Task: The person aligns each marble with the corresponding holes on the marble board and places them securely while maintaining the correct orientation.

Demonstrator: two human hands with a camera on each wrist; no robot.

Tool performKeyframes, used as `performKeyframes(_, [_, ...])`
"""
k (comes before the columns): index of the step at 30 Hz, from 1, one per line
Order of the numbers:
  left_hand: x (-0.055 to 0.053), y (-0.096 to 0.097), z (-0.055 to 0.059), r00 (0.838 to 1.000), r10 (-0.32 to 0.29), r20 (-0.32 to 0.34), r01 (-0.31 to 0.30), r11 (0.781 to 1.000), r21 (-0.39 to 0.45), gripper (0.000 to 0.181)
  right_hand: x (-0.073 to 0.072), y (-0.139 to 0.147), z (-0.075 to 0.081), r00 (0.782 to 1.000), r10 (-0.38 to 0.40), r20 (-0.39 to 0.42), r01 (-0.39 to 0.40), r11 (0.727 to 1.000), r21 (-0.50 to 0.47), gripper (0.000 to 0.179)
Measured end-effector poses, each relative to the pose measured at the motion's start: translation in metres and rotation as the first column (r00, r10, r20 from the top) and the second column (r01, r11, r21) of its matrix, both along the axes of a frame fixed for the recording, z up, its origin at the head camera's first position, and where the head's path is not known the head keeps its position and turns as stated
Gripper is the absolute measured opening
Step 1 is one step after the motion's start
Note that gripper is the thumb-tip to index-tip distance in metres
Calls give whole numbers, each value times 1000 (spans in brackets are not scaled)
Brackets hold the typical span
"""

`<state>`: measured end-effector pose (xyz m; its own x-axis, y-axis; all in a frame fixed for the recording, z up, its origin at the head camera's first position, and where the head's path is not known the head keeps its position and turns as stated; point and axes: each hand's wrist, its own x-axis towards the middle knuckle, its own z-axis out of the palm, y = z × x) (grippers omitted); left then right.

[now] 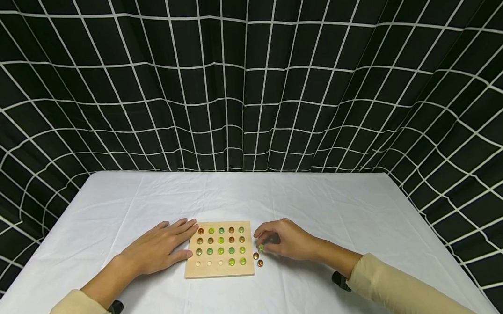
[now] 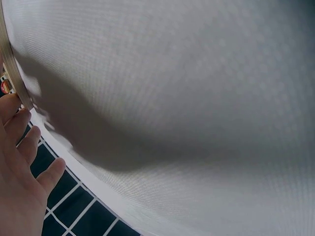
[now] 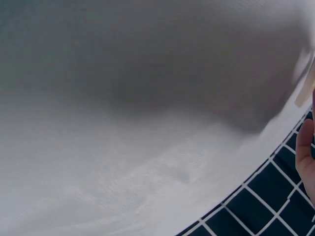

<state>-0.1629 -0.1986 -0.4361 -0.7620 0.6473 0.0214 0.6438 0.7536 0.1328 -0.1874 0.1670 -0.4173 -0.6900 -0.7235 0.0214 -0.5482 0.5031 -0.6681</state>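
A pale wooden board (image 1: 218, 272) with rows of round hollows lies on the white cloth in the head view. Green, yellow-green and amber glass marbles (image 1: 220, 240) sit in most hollows; three at the left of the nearest row are bare. My left hand (image 1: 160, 247) lies with fingers stretched, fingertips and thumb resting at the board's left edge. Just off the right edge, my right hand (image 1: 290, 240) has its fingers bent around a green marble (image 1: 261, 247), pinched at thumb and fingertips. Two amber marbles (image 1: 258, 259) lie on the cloth beside that hand.
White cloth (image 1: 321, 201) covers the table under the board and both hands. Behind and along the sides hangs a black curtain (image 1: 240, 82) with a white grid. In the wrist views, mostly shaded cloth (image 2: 172, 98) shows.
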Motion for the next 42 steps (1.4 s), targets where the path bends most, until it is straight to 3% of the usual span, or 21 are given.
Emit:
performKeyframes(15, [-1,0,1,1000,0,11,0,1000,4,67,2,-25,4,999,33,0,-33,996,-83,26])
performKeyframes(42, [0,0,1,1000,5,17,-5,1000,5,67,10,-77,3,990,134,45,-128,985,-112,24])
